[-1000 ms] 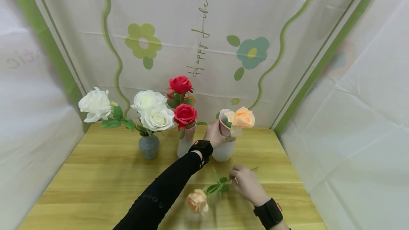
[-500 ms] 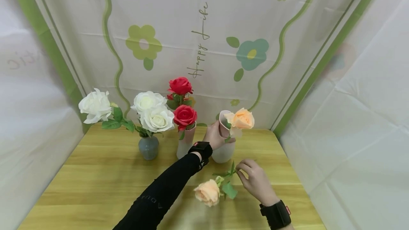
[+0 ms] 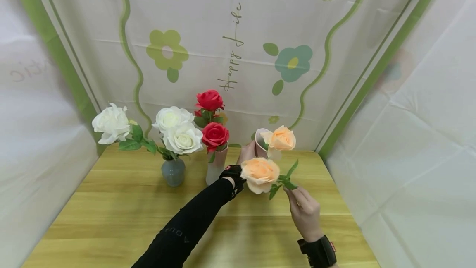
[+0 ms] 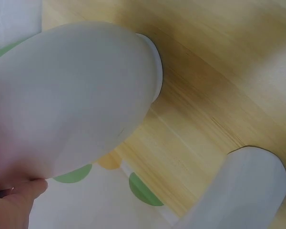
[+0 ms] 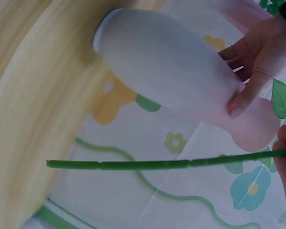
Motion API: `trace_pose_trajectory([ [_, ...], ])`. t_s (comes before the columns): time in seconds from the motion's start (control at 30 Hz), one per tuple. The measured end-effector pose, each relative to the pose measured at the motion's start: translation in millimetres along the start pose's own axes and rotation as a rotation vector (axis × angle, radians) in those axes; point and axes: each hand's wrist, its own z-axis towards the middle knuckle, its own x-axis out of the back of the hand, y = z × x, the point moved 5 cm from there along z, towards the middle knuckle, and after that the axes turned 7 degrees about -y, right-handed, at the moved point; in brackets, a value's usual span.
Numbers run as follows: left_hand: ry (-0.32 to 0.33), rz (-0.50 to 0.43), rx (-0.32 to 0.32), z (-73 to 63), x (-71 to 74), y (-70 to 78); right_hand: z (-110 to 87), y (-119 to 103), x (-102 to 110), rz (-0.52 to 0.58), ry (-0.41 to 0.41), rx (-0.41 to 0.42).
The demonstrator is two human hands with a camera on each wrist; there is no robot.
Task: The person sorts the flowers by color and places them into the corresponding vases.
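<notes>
My left hand [image 3: 246, 153] grips the neck of a pink-and-white vase [image 5: 167, 62]; the right wrist view shows its thumb and fingers around the pink part. One peach rose [image 3: 282, 137] leans out of that vase's mouth. By its green stem, my right hand [image 3: 305, 212] pinches a second peach rose [image 3: 260, 174]. This bloom is in front of the vase in the head view and covers most of its body. The bare stem [image 5: 167, 164] runs free beyond the right fingers, apart from the vase. In the left wrist view the vase body [image 4: 81, 90] fills the upper left.
Left of the held vase stands a slimmer pink-and-white vase [image 3: 215, 168] with red roses [image 3: 215, 135]. Farther left, a small blue-grey vase [image 3: 173, 172] holds white roses [image 3: 183, 137]. A printed curtain [image 3: 208, 24] closes off the back of the wooden table [image 3: 111, 210].
My right hand has lifted the second peach rose off the table and turned it, bringing the bloom up and right before the vase. My left hand stays on the vase.
</notes>
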Motion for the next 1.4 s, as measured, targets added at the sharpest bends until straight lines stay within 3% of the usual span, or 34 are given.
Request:
trace_pose_trajectory([
  [0.07, -0.009, 0.073, 0.035, 8.7, -9.1, -17.2, 2.9, -3, 5, 0.032, 0.074, -0.023],
  [0.27, -0.053, 0.007, 0.115, 2.9, -6.3, -9.5, 10.9, -5, 15, 0.142, 0.217, -0.068],
  [0.43, -0.078, -0.018, 0.12, 1.4, -7.0, -9.0, 15.4, 4, 18, 0.198, 0.221, -0.119],
  [0.57, -0.077, -0.025, 0.126, 1.5, -7.4, -9.3, 25.3, 12, 20, 0.305, 0.191, -0.202],
  [0.67, -0.074, -0.032, 0.137, 1.9, -7.7, -9.0, 38.1, 16, 22, 0.396, 0.157, -0.295],
  [0.73, -0.07, -0.033, 0.141, 2.2, -7.6, -8.9, 46.0, 20, 25, 0.395, 0.149, -0.347],
  [0.87, -0.066, -0.041, 0.141, 2.8, -7.3, -8.9, 64.4, 22, 32, 0.42, 0.145, -0.385],
  [1.07, -0.075, -0.062, 0.158, 2.2, -7.4, -9.1, 87.0, 36, 41, 0.443, 0.216, -0.441],
  [1.4, -0.084, -0.011, 0.196, 2.6, -6.3, -8.4, 102.1, 68, 41, 0.514, 0.355, -0.423],
])
